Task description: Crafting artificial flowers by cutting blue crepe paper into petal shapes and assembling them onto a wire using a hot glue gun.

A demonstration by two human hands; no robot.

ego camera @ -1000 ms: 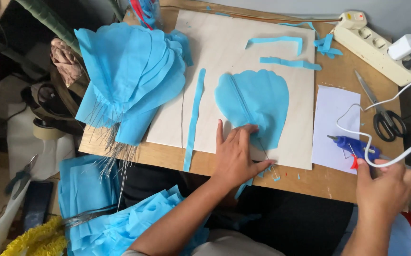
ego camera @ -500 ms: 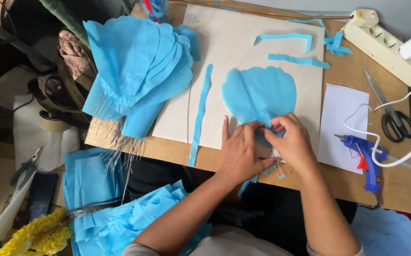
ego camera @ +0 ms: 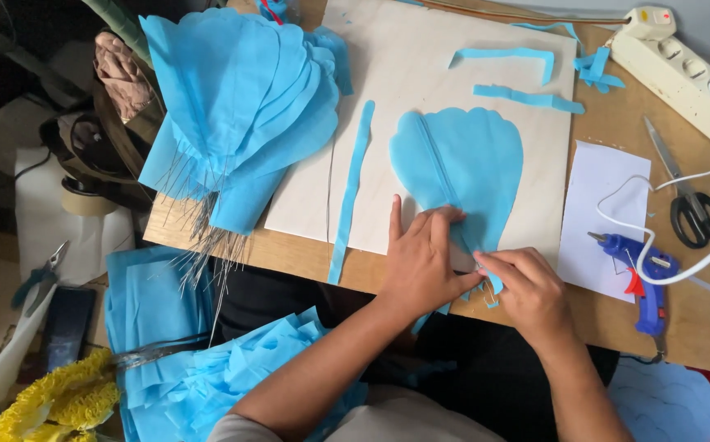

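Note:
A blue scalloped fabric petal [ego camera: 465, 168] lies flat on a pale board [ego camera: 420, 74]. My left hand [ego camera: 422, 258] presses down on the petal's narrow lower end, fingers spread. Beside it my right hand [ego camera: 527, 290] pinches the petal's bottom tip at the board's front edge. A blue glue gun [ego camera: 642, 274] rests on the table to the right, on and beside a white sheet of paper [ego camera: 605, 209], apart from both hands.
A stack of finished blue petals with wire stems [ego camera: 236, 106] lies at the left. A long blue strip [ego camera: 351, 192] and several shorter scraps [ego camera: 527, 78] lie on the board. Scissors [ego camera: 691, 200] and a power strip [ego camera: 674, 69] sit at the right. More blue fabric [ego camera: 183, 360] is piled below the table.
My right hand left the glue gun on the table and came left to the petal's lower end, where it now pinches the tip beside my left hand.

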